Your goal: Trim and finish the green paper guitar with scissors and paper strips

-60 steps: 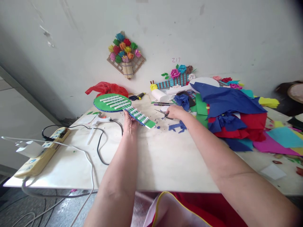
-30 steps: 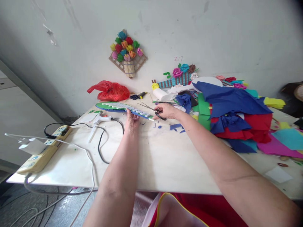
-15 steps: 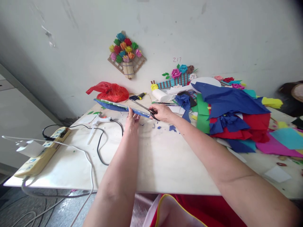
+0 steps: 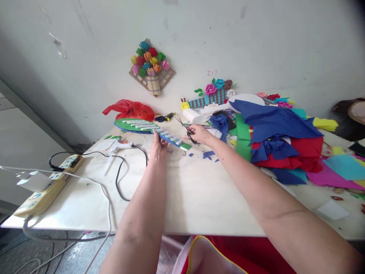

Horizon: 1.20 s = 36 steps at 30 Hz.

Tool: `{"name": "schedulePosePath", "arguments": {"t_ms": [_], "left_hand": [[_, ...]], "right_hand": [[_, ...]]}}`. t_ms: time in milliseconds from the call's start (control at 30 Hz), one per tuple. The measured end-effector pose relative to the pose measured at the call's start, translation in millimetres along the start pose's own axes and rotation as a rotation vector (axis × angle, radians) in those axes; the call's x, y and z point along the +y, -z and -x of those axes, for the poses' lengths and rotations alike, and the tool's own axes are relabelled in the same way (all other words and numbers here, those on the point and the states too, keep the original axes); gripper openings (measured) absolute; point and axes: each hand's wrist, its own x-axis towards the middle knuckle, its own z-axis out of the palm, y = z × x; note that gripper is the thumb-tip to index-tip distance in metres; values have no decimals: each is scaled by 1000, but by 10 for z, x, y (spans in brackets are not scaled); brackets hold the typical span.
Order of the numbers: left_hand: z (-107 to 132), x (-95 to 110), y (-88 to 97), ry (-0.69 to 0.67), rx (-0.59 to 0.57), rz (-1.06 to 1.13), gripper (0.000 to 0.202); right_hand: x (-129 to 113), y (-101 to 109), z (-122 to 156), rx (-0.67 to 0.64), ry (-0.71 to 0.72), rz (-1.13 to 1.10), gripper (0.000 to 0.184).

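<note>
My left hand (image 4: 158, 145) grips the handle of a green racket-shaped paper craft (image 4: 134, 125) with a blue backing and white strips glued across it, holding it a little above the table. My right hand (image 4: 199, 134) is closed on a pair of scissors (image 4: 182, 124), blades open and pointing up and left, just right of the craft's handle end. Small blue paper scraps (image 4: 209, 154) lie on the table below my right hand.
A white hot glue gun (image 4: 121, 145) with a black cord lies left of my left hand, and a power strip (image 4: 45, 190) sits at the table's left edge. A red plastic bag (image 4: 131, 109), pliers (image 4: 164, 117), a white roll (image 4: 192, 115) and heaped coloured paper (image 4: 273, 133) line the back and right.
My right hand picked the scissors up from the table and brought them to the craft's handle. The craft tilted edge-on, then back to show its green face. The scissors now point upward.
</note>
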Motion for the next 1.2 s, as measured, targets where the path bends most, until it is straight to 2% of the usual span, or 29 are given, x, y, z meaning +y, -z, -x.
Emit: {"name": "schedulePosePath", "arguments": {"t_ms": [200, 300, 367, 500, 600, 667, 767, 967, 1200], "left_hand": [[89, 1, -37, 83, -228, -26, 36], [110, -16, -47, 104, -283, -72, 41], [95, -36, -42, 88, -287, -105, 41], [25, -78, -3, -48, -157, -192, 33], [16, -92, 4, -54, -79, -368, 39], [51, -91, -24, 5, -95, -476, 48], [141, -79, -93, 122, -197, -569, 53], [278, -49, -122, 355, -273, -842, 25], [346, 12, -187, 539, -168, -1005, 16]], "right_hand": [[61, -124, 60, -248, -275, -537, 30], [86, -212, 80, -432, -271, -779, 23], [83, -256, 96, -462, -268, -893, 22], [65, -312, 107, -332, -260, -1002, 22], [74, -340, 90, -188, -247, -997, 26], [88, -354, 77, -107, -244, -957, 29], [106, -360, 64, -22, -229, -888, 34], [177, -344, 31, 60, -243, -781, 34], [285, -384, -54, 64, -300, -619, 38]]}}
